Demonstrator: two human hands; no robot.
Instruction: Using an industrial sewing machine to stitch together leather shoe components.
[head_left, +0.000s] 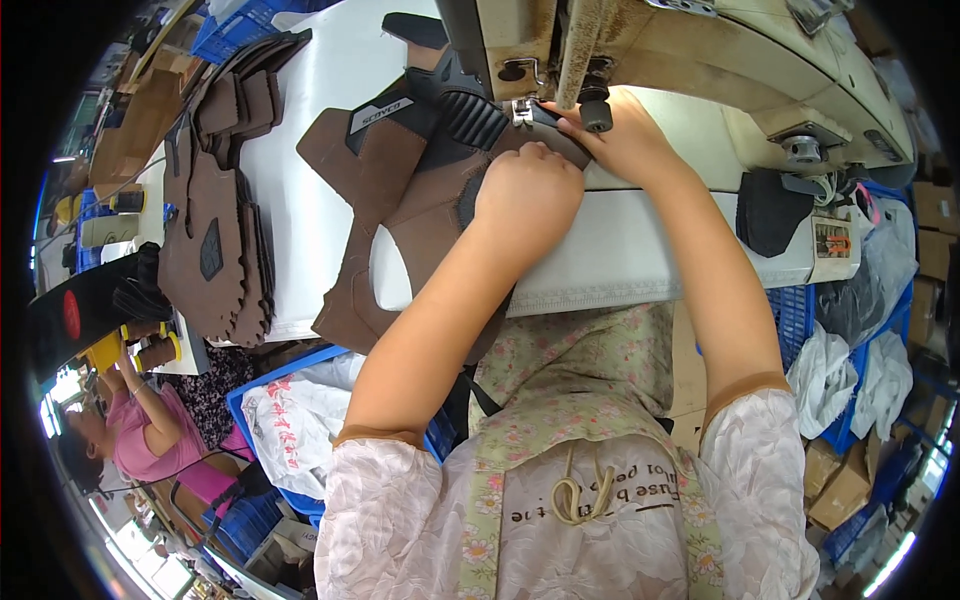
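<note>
Left hand (530, 195) curled on the brown workpiece (400, 165), right hand (625, 140) at its edge; cannot tell whether either pinches. Workpiece lies beneath the presser foot (522, 112), bearing a lettered label (380, 113). Shirt (585, 545): dark lettering. White bag (290, 425): red characters.

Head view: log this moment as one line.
Left hand: on brown-and-black panelled piece | right hand: at its edge, beside metal presser foot | stacked brown notched pieces: on white tabletop, left
</note>
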